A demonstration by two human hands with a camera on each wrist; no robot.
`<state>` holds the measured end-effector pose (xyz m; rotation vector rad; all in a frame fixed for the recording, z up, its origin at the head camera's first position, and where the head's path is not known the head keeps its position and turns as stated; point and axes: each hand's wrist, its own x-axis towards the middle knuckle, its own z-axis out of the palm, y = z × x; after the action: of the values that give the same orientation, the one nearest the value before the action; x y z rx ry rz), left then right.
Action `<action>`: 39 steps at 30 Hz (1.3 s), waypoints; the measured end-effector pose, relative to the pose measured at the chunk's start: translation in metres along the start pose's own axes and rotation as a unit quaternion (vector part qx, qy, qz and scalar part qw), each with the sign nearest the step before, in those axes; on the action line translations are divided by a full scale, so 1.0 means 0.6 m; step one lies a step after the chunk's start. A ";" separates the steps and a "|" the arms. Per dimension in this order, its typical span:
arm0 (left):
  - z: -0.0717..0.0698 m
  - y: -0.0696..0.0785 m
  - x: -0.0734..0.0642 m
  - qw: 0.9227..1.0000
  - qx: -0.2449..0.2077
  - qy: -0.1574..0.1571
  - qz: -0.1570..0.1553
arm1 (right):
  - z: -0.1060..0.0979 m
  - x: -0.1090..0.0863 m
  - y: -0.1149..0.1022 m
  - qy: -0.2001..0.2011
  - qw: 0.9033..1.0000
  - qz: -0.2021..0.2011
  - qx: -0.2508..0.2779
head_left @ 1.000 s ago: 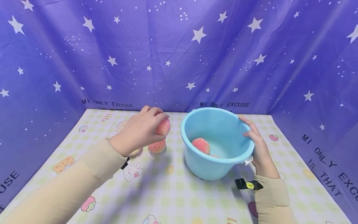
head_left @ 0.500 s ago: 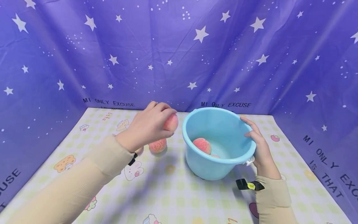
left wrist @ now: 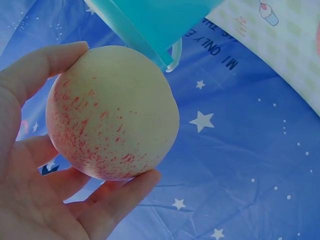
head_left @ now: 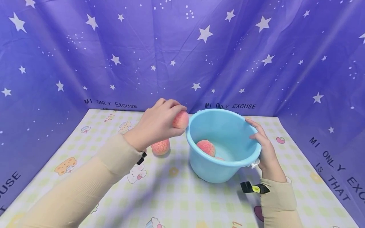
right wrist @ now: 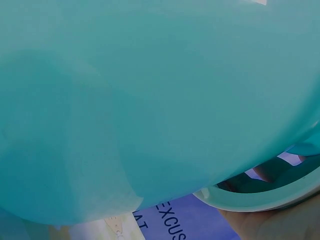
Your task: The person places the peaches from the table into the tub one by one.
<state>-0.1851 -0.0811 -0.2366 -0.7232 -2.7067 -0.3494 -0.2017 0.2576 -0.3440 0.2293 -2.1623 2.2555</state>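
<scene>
- My left hand [head_left: 155, 125] grips a peach [head_left: 181, 119], fingers and thumb curled round it; in the left wrist view the same peach [left wrist: 112, 112] fills the palm, thumb on top, fingers [left wrist: 120, 197] under.
- Key relation: the basin [head_left: 225, 171] lies at 3 o'clock from the held peach, its near rim just beside the fruit. Peach is level with the rim or slightly above it, not over the opening yet.
- I judge the coming move as a short travel toward 3 o'clock, over the rim, then letting go.
- The peach is round with no long axis, so the way it is turned does not matter.
- My right hand [head_left: 263, 148] holds the basin at its 3 o'clock side, thumb over the rim, fingers on the outer wall. The right wrist view shows mostly the blue wall [right wrist: 150, 110]; finger detail unclear there.
- The left hand is the nearer one to the loose fruit; the right is busy steadying.
- Basin looks tipped slightly toward 9 o'clock, mouth facing the left hand.
- One peach inside the basin [head_left: 206, 148], a second one partly hidden below it.
- Another peach on the worktop [head_left: 161, 147], at 6 o'clock from the left hand, well apart from the basin.
- Worktop [head_left: 176, 193] has a checked cartoon cloth.
</scene>
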 end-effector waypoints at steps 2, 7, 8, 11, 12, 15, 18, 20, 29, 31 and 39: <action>-0.002 0.001 0.002 1.000 -0.001 0.000 -0.001 | 0.000 0.000 0.000 -0.001 1.000 -0.001 0.001; -0.004 0.003 0.009 1.000 -0.010 -0.002 -0.006 | 0.000 0.000 0.000 -0.003 1.000 -0.005 0.001; -0.004 0.004 0.010 1.000 -0.014 -0.003 -0.006 | 0.000 0.000 0.000 -0.003 1.000 -0.007 0.000; -0.006 0.005 0.015 1.000 -0.025 -0.004 -0.001 | -0.001 0.000 -0.001 -0.003 1.000 -0.008 0.000; -0.006 0.005 0.016 1.000 -0.030 -0.003 0.002 | -0.001 0.000 -0.001 -0.003 1.000 -0.008 0.000; -0.005 0.007 0.020 0.999 -0.043 0.005 0.013 | -0.001 -0.001 -0.001 -0.001 1.000 -0.002 0.003; -0.003 0.009 0.024 0.998 -0.052 0.014 0.020 | -0.001 -0.001 0.000 -0.002 1.000 -0.001 0.006; -0.002 0.012 0.026 0.998 -0.056 0.016 0.020 | -0.001 -0.001 -0.001 -0.003 1.000 -0.003 0.008; 0.002 0.022 0.032 0.998 -0.063 -0.001 0.018 | 0.000 0.000 0.000 -0.004 1.000 -0.006 0.006; 0.004 0.024 0.033 0.998 -0.063 -0.001 0.023 | 0.000 0.000 0.000 -0.005 1.000 -0.006 0.005; 0.013 0.025 0.037 0.997 -0.059 0.011 0.044 | -0.002 0.001 0.001 -0.006 1.000 -0.010 0.006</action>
<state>-0.1973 -0.0567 -0.2334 -0.8624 -2.6405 -0.4959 -0.2022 0.2588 -0.3444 0.2633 -2.1427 2.2624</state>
